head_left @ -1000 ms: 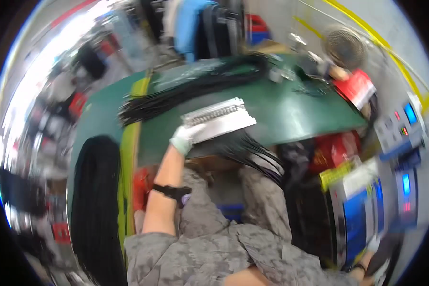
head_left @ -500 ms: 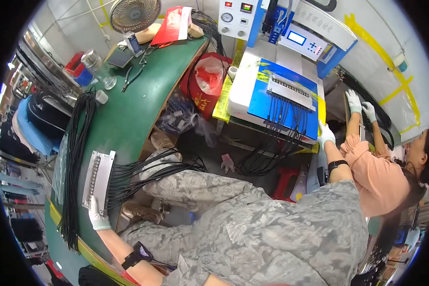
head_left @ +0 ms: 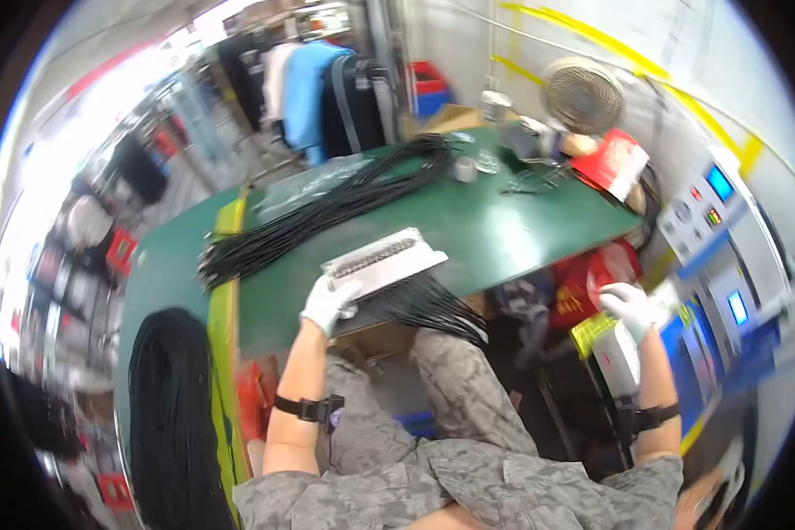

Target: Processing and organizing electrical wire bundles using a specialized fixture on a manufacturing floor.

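Observation:
My left hand (head_left: 329,303), in a white glove, grips the near corner of a white connector block (head_left: 384,261) that lies on the green table (head_left: 512,234). A fan of black cables (head_left: 428,305) hangs from the block over the table's edge toward my lap. My right hand (head_left: 632,307), also gloved, is raised at the right beside a white and yellow machine edge (head_left: 614,353); its fingers are loosely curled with nothing visibly in them.
A long bundle of black cables (head_left: 327,208) lies across the table. Another black cable coil (head_left: 172,415) hangs at the lower left. A fan (head_left: 583,93), a red bag (head_left: 614,163), small tools and a blue and white test machine (head_left: 715,256) stand at the right.
My head has swung back toward the table, which now fills the middle of the view. My left hand stays on the connector block; my right hand has come off the machine.

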Available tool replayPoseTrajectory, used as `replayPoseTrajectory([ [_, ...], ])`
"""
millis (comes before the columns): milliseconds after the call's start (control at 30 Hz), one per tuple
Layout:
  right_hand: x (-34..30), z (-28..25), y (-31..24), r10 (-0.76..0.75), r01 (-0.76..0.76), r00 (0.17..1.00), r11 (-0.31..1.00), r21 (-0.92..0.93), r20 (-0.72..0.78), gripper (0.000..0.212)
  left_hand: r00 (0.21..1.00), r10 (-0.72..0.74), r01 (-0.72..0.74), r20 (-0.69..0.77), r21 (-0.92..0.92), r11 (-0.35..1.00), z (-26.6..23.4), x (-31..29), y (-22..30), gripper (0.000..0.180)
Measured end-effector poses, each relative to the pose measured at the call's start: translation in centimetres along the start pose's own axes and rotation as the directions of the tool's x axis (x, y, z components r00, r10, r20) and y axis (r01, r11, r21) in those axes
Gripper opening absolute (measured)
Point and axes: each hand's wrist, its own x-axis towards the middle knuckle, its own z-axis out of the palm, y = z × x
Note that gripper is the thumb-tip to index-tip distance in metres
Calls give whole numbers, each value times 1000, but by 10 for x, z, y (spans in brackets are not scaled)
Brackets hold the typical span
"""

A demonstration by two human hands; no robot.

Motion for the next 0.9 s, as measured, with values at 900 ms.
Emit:
replayPoseTrajectory([
  [900,6,245,-254,-600,172,418,789,589,682,43,931,321,-347,-176,-704,620,-46,-76,23,71],
])
